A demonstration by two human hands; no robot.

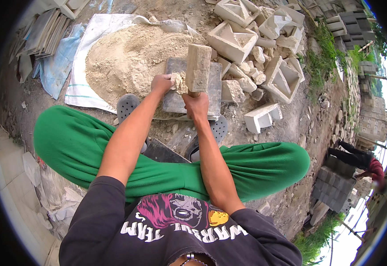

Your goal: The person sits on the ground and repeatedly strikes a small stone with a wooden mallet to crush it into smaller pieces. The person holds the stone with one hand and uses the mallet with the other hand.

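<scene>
A wooden mallet (pixel 198 66) stands head-up in front of me, and my right hand (pixel 196 106) is closed round its handle just below the head. Beside it, my left hand (pixel 161 83) pinches a pale, rough chunk (pixel 178 82) of stone-like material. Both hands are over a dark grey square slab (pixel 174 103), which lies between my feet. The mallet head hides part of the slab. Beyond my left hand, a heap of sandy crushed material (pixel 127 57) is spread on a white sack (pixel 77 88).
Broken pale cast blocks (pixel 232 41) and rubble pile up at the far right of the slab. A single block piece (pixel 263 118) lies nearer. Thin boards (pixel 47 33) are stacked far left by a blue sheet (pixel 57 71). Another person (pixel 361 162) bends near grey blocks (pixel 334 184) at right.
</scene>
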